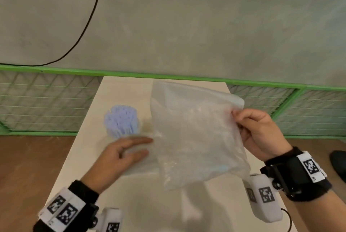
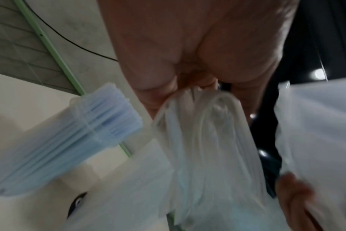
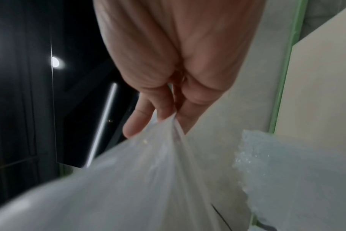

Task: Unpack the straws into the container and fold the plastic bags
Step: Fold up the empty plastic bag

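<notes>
Grey concrete floor (image 1: 187,21) fills the upper half of the head view, crossed at upper left by a black cable (image 1: 91,16). Below it a green rail (image 1: 131,75) with mesh runs from edge to edge. My pale table (image 1: 119,91) narrows toward that rail, and its far strip above the bag lies bare, as does the near strip between my wrists.

At centre right of the frame I hold a clear bag (image 1: 196,134) up off the table, its top edge slanting down to the right and its bottom corner hanging toward the lower middle. My right hand (image 1: 260,134) pinches the bag's right edge between thumb and curled fingers; the right wrist view shows the plastic gathered into that pinch. My left hand (image 1: 121,155) reaches to the bag's left edge. In the head view its fingers look nearly straight, though blurred, but the left wrist view shows folds of plastic bunched in its grip (image 2: 198,62).

Blue straws (image 1: 121,121) stand upright in a clear container (image 2: 93,118) at centre left, just beyond my left fingers and just left of the bag, apart from it.
</notes>
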`<state>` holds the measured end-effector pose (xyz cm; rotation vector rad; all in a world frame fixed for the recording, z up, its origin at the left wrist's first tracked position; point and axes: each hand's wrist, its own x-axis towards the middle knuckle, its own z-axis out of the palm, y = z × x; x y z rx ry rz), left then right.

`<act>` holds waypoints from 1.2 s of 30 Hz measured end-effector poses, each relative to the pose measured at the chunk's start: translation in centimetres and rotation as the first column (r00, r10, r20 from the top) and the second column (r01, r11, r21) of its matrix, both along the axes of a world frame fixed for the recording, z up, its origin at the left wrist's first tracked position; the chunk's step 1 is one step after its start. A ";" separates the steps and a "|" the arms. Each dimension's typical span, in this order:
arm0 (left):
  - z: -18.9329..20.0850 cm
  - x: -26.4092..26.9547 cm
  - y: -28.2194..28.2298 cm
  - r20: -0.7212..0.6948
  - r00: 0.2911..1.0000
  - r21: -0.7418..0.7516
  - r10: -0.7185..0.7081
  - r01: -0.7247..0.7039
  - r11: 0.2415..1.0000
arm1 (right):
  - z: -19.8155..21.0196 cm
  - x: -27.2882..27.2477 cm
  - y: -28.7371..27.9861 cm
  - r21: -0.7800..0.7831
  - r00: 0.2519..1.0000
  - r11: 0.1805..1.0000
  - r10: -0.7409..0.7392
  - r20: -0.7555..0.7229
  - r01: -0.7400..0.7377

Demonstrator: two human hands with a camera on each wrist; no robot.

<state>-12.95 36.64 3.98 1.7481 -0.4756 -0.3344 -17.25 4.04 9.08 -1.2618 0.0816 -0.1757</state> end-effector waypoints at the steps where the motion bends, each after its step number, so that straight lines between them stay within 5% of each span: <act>1: 0.1 -0.6 -1.0 -0.031 0.998 0.028 -0.062 0.062 0.998 | 0.1 0.0 0.3 0.008 1.000 1.000 0.010 -0.014 -0.010; 7: 2.2 -1.1 -4.7 -0.175 0.975 -0.348 -0.135 0.067 0.935 | 1.0 -0.1 0.7 0.041 0.947 0.947 0.320 -0.004 -0.320; 11: 3.5 0.3 -4.6 -0.056 0.998 -0.272 -0.040 0.024 0.962 | 1.0 -0.3 0.3 -0.065 0.932 0.930 0.363 -0.020 -0.363; 21: 4.5 1.4 -1.6 0.279 0.960 0.090 -0.032 0.007 0.996 | 2.1 -1.1 0.7 0.081 0.996 0.993 0.087 0.019 -0.089; 24: 4.5 1.5 -1.1 0.165 0.985 0.042 -0.049 0.043 0.998 | 1.9 -1.2 1.1 0.085 0.994 0.990 0.110 0.009 -0.110; 29: 4.4 1.6 -1.5 -0.331 0.929 -0.217 -0.167 0.097 0.971 | 0.9 -1.3 0.9 -0.087 0.973 0.971 0.228 0.045 -0.224; 33: 4.7 1.6 -2.4 -0.383 0.896 -0.345 -0.224 0.086 0.935 | 0.9 -1.4 1.2 -0.215 0.967 0.948 0.250 0.039 -0.236; 36: 5.7 1.4 -3.2 -0.357 0.905 -0.307 -0.232 0.121 0.944 | 1.2 -1.5 1.5 -0.370 0.958 0.893 0.286 0.023 -0.258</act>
